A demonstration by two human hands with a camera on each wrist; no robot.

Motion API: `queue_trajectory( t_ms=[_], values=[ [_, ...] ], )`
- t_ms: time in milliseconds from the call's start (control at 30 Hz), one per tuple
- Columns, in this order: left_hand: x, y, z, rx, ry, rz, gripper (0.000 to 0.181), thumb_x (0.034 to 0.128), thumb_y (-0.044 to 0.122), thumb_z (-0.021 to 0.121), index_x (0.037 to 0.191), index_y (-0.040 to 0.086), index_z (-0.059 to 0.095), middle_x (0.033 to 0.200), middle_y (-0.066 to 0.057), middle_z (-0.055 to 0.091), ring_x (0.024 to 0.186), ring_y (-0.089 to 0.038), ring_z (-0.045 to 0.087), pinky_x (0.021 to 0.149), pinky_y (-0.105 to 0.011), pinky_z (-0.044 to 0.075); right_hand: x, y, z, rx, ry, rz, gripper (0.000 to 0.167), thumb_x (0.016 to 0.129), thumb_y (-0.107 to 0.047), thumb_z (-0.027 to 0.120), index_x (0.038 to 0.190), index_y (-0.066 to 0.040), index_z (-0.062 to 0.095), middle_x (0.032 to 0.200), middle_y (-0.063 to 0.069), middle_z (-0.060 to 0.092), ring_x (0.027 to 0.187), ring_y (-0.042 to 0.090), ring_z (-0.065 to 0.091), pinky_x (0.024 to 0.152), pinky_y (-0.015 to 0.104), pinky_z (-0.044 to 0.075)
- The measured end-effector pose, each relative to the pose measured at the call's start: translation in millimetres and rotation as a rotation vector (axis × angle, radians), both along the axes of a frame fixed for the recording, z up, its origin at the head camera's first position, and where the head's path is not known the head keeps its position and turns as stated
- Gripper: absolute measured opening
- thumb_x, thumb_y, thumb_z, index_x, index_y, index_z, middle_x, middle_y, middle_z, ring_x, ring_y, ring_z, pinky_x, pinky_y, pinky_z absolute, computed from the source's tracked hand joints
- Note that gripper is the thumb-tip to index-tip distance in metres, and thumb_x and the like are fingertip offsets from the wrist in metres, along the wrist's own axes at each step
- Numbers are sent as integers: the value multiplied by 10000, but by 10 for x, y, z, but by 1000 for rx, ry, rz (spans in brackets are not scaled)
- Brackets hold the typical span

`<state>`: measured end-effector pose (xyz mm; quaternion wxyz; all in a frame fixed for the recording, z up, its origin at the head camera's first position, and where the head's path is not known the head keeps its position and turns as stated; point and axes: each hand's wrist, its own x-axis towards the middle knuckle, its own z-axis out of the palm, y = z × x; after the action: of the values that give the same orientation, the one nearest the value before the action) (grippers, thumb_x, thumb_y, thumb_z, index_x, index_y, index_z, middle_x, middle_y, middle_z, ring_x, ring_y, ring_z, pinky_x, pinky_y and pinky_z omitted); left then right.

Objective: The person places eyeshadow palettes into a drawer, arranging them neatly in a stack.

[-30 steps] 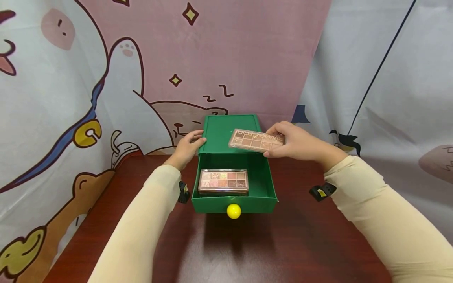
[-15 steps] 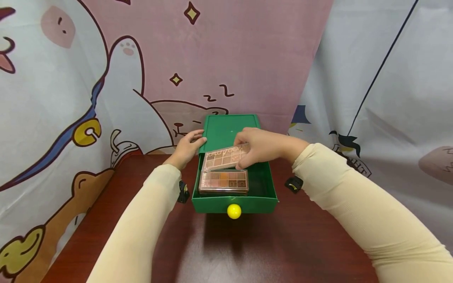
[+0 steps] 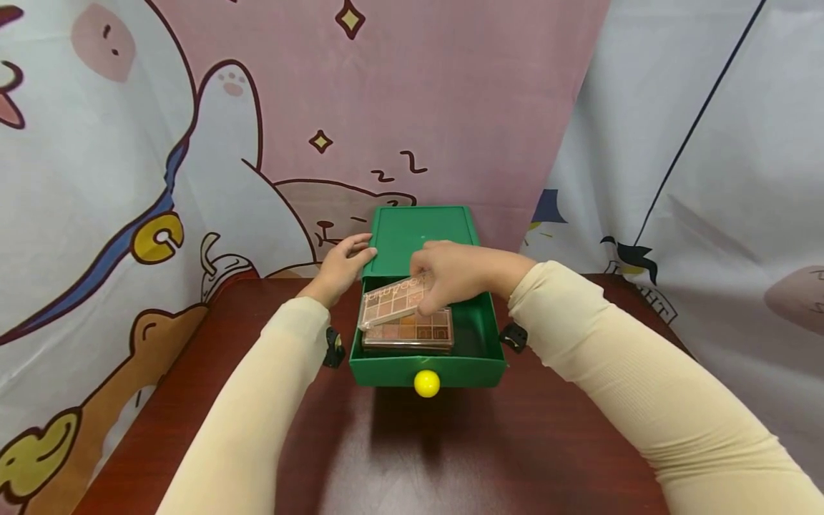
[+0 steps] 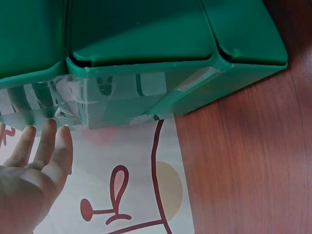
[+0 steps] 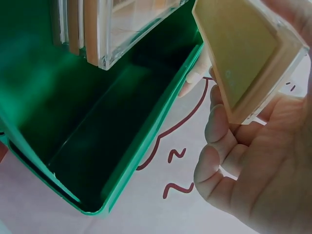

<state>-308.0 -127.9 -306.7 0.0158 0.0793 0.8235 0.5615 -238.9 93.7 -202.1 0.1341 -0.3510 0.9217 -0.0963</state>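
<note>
My right hand (image 3: 453,275) grips an eyeshadow palette (image 3: 389,300) by its right end. The palette slants over the pulled-out green drawer (image 3: 476,332), its left end lower. Beneath it, stacked eyeshadow palettes (image 3: 412,332) lie in the drawer's left part; the right wrist view shows the edges of this stack (image 5: 105,36) and the held palette's plain underside (image 5: 239,53). My left hand (image 3: 340,270) is at the left side of the green box (image 3: 421,229), thumb by the top edge. In the left wrist view its fingers (image 4: 48,141) extend toward the box's side.
A yellow ball knob (image 3: 427,383) sticks out from the drawer's front. The box stands on a dark reddish wooden table (image 3: 566,443). Cartoon-printed cloth (image 3: 450,107) hangs close behind and at both sides.
My right hand has carried the palette leftward and down, from above the box's right side to over the stacked palettes, turning it slightly. My left hand has stayed beside the box.
</note>
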Motion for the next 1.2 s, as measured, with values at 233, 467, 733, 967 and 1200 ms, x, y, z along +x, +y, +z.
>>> queue_trajectory(
  t_ms=[233,467,733,967,1200],
  values=[
    [-8,-11,-12,12,1,-3,493,1014,303,513,1482,203,395,1503,-85,385,1362,-269,382,1005,-493,415,-4,-17,-43,13,-24,10,534,775,-287,720,1234,-57,574,1173,86,528,1019,232,475,840,366,448],
    [-18,-30,-26,22,-8,4,485,1011,302,518,1474,211,405,1496,-77,392,1353,-269,390,1009,-495,416,-5,-39,-107,56,-21,-2,565,787,-336,749,1249,-66,568,1186,80,532,1037,232,486,855,374,457],
    [-12,-35,-58,52,-12,-5,489,1013,292,517,1477,194,400,1494,-89,390,1352,-268,393,1023,-488,409,-19,39,-118,36,-76,-37,694,833,-384,743,1394,-75,477,1220,116,530,1093,253,509,904,405,455],
    [-13,-17,-50,65,-12,-12,488,1010,282,524,1474,188,405,1491,-92,394,1346,-263,400,1016,-482,416,-45,424,-124,-299,-22,-129,646,888,-356,699,1423,-91,452,1333,136,511,1218,282,486,990,487,408],
    [1,-2,-11,60,-4,-14,484,1012,282,521,1473,190,407,1488,-92,393,1341,-264,404,1012,-480,420,80,965,-333,-634,-27,-337,583,962,-328,601,1464,-115,397,1392,146,483,1271,310,454,1008,537,382]
  ],
)
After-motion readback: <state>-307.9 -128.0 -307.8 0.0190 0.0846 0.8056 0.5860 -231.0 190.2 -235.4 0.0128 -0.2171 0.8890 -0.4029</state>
